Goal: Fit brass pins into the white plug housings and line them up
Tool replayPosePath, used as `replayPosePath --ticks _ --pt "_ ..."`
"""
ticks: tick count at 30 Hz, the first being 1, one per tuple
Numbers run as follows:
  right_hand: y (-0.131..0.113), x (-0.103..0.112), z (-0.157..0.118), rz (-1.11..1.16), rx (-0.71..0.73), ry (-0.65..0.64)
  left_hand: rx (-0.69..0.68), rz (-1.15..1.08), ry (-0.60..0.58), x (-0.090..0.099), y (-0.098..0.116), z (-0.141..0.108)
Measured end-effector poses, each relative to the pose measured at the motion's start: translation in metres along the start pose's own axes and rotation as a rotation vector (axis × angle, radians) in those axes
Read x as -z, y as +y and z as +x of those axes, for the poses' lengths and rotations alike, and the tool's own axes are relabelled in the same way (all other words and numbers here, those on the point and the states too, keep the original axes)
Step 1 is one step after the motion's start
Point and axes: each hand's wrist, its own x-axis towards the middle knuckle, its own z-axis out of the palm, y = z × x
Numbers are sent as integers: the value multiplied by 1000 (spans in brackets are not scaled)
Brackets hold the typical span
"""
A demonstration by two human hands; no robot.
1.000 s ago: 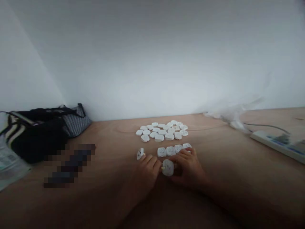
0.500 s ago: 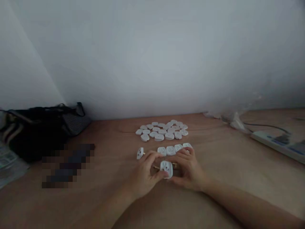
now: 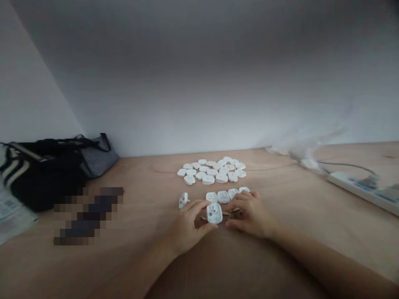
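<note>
A white plastic socket cover (image 3: 214, 213) stands face-up between my two hands, with thin tan pins (image 3: 232, 211) sticking out beside it. My left hand (image 3: 187, 224) grips it, the thumb against its lower left edge. My right hand (image 3: 249, 214) is cupped just to its right, fingertips by the pins, and does not clearly hold anything. Above the hands, a row of similar covers (image 3: 223, 197) lies on the table. A lone cover (image 3: 183, 200) sits beyond my left fingers. Farther off is a loose pile of several more (image 3: 212, 171).
The wooden table (image 3: 280, 199) meets a white wall at the back. On the left stand a black striped bag (image 3: 46, 178), a pixelated dark object (image 3: 89, 216) and printed papers (image 3: 12, 216). A white power strip (image 3: 361, 189) with a cable and a plastic bag (image 3: 307, 160) lie at the right.
The held cover has shifted left and up and now faces up more squarely. My hands have drawn slightly apart, and the pins show more clearly beside it.
</note>
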Motion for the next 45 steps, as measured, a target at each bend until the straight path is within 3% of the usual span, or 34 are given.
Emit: replayPosePath --ticks 6,11,17,23,29,32,45 --pt "-2 0 0 -87 34 -58 26 -15 -3 -4 -1 -1" --pt "-7 -2 0 -82 33 1 48 -46 -24 -4 3 0" --pt "-6 -1 1 178 3 172 38 -61 -50 -4 5 -1" --pt "-15 4 -1 339 102 111 5 -41 -28 -5 8 0" --pt "-14 -1 -4 421 47 178 3 -31 -44 -5 10 0" --pt "-12 -2 -5 398 42 191 9 -39 -28 -6 10 0" --pt "-11 -8 -3 216 259 252 -41 -31 23 -9 7 0"
